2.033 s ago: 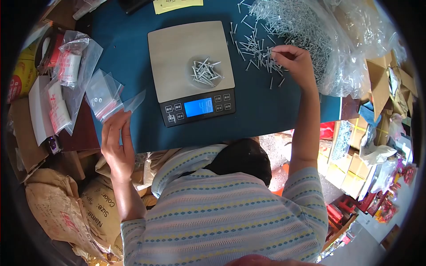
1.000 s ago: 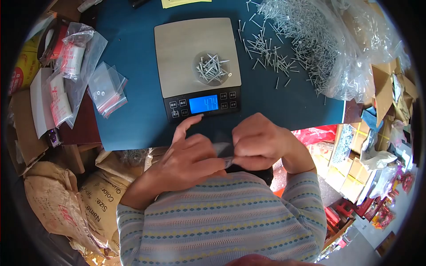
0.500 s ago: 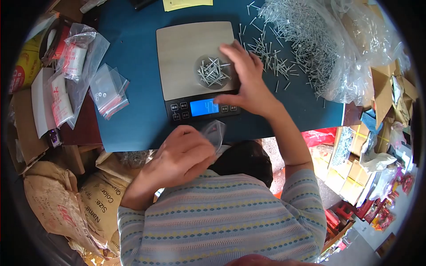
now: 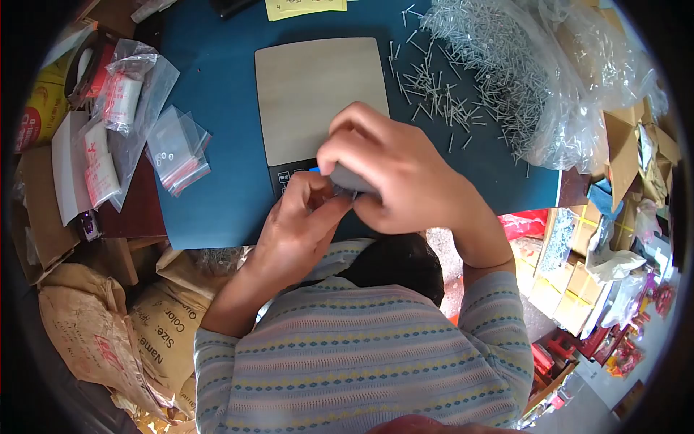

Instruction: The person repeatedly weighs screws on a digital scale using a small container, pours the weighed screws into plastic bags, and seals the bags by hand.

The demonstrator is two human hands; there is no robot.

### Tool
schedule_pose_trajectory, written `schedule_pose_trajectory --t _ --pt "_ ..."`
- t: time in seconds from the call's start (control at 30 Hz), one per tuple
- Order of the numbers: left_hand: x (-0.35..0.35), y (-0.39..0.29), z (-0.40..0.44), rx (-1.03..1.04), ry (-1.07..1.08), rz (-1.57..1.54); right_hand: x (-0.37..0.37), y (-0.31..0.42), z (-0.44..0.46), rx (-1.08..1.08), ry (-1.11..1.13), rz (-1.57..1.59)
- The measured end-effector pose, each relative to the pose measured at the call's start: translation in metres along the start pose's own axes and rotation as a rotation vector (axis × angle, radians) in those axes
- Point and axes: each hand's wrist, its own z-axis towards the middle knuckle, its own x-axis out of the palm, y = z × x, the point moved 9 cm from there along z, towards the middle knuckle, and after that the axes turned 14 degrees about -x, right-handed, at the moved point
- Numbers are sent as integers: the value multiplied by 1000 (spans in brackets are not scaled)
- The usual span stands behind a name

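Observation:
My right hand grips a small round grey dish, tipped on its side in front of the scale. Its inside faces away from view, so the screws in it are hidden. Just below the dish, the fingers of my left hand pinch a small clear zip bag, mostly covered by both hands. The digital scale lies flat behind them with a bare plate. My hands cover most of its display. To the right lies a big heap of silver screws, partly in a large clear plastic bag.
Small zip bags lie at the table's left, beside wrapped white packets. A yellow paper is at the far edge. Brown paper sacks stand lower left. Open cardboard boxes are at the right.
My right hand has lifted the dish of screws off the scale plate, brought it toward me and tipped it. My left hand has raised the zip bag to meet it.

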Motion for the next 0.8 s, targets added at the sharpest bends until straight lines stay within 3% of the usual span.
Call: schedule_pose_trajectory --t 0.07,0.17,0.2,0.3,0.33,0.43,0.47,0.6,0.7,0.8 --pt "-1 -3 0 39 -5 25 0 12 6 -62 16 -195" --pt "-6 -8 1 44 -30 14 -14 17 7 -71 -33 -163" --pt "-7 -5 0 13 -34 25 -20 8 4 43 -14 -65" --pt "-15 -2 -3 12 -91 25 -38 -25 -11 6 -274 -7" --pt "-18 -1 -3 -2 -98 -7 -27 -52 -26 163 -282 148" --pt "-33 -8 1 40 -185 4 -4 -76 -42 228 -91 -156" --pt "-31 2 -1 -16 -152 -136 -3 -72 -43 181 -73 -281" --pt "-37 -2 0 20 -92 -146 -12 -42 -39 64 -35 21" --pt "-36 1 -4 -7 -99 -312 -3 -15 -37 -75 1 -112" --pt "-33 -8 0 7 -40 -270 -5 10 -34 -122 -51 -190"
